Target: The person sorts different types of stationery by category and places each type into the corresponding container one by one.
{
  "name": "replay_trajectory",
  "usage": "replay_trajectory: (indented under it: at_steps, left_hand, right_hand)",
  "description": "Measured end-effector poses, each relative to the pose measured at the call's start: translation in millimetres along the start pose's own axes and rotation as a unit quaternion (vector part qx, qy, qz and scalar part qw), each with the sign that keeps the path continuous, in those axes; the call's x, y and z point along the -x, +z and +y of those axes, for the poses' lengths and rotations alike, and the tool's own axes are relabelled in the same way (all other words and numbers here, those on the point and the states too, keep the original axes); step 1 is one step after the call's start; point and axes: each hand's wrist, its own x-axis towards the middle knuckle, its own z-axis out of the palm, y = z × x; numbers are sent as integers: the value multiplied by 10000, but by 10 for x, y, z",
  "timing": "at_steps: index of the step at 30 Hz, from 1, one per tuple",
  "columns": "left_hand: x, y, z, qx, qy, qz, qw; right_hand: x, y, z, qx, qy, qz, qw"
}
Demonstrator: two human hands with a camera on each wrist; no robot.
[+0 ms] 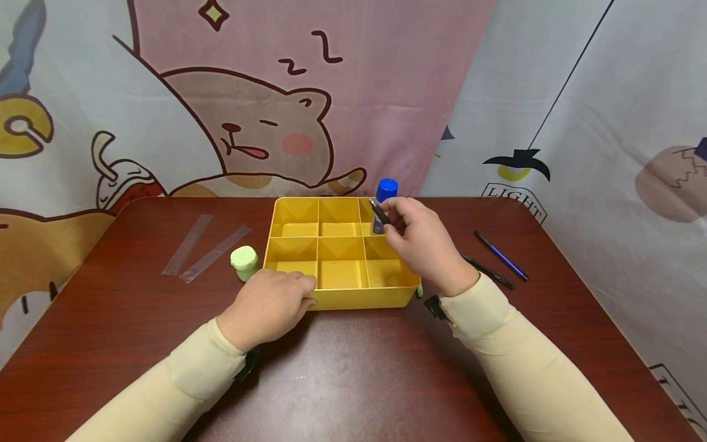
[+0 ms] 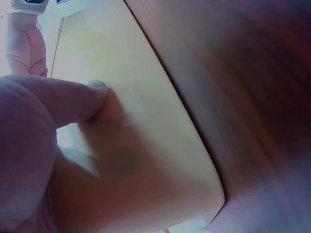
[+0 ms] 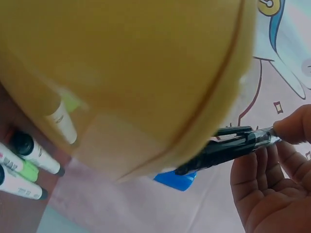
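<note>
A yellow organizer tray (image 1: 359, 299) with several compartments stands on the table. My left hand (image 1: 270, 304) grips its front wall near the left corner. In the left wrist view the thumb (image 2: 80, 99) presses on the wall's outer face. A black pen (image 1: 378, 212) is pinched between the thumb and fingers of my right hand (image 1: 422, 239), tilted above the back right compartment. The right wrist view shows the black pen (image 3: 223, 150) with its clip, just beyond the tray's rim. A glue stick with a blue cap (image 1: 388, 189) stands upright in that compartment, partly hidden by the hand.
Left of the tray are a pale green lidded jar (image 1: 245, 261) and two clear rulers (image 1: 188, 244). To the right lie a blue pen (image 1: 502, 256) and a black pen (image 1: 491, 272). White markers (image 3: 39, 153) with black ends lie beside the tray in the right wrist view.
</note>
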Motion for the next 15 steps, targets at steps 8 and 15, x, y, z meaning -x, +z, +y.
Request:
replay_trajectory:
  at_steps: [8,15]
  left_hand:
    - [3,-4,1,4,-6,20,10000]
    - [0,-14,4,4,25,57,10000]
  right_hand:
    - [49,99,-29,-191,-288,-26,9994]
    - [111,204,38,-166,-138,-283,9994]
